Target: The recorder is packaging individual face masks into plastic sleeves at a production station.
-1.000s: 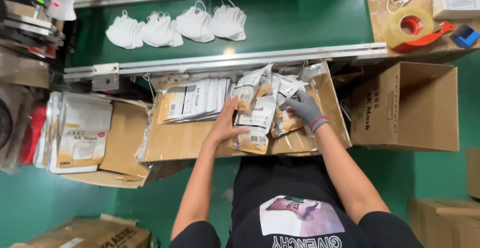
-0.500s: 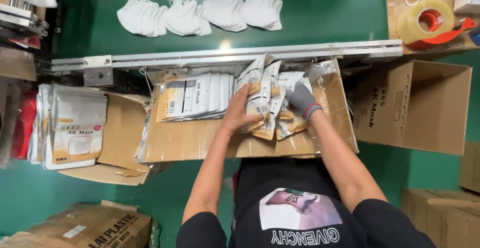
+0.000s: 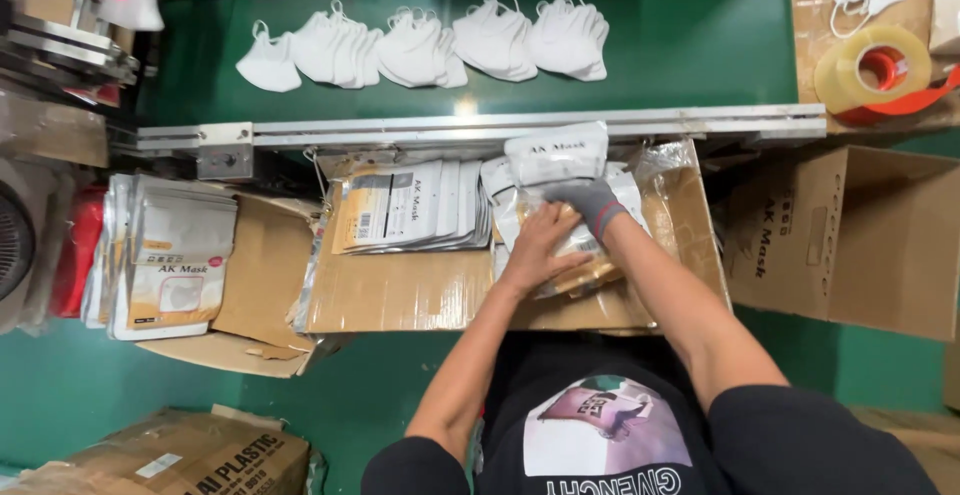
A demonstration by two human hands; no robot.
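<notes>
My hands (image 3: 560,230) on pouch pile (image 3: 560,170) at cardboard tray (image 3: 400,295) right end; flat pouches (image 3: 410,205) left; masks (image 3: 430,45) on conveyor (image 3: 680,35) behind.

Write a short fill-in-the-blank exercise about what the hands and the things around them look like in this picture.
1. The right hand wears a grey ____, while the left hand is bare.
2. Both hands rest on a pile of mask packets lying on a flattened sheet of ____.
3. The loose white masks lie in a row on a conveyor belt coloured ____.
4. The roll of tape lies at the top ____ corner of the view.

Missing words: glove; cardboard; green; right
</notes>
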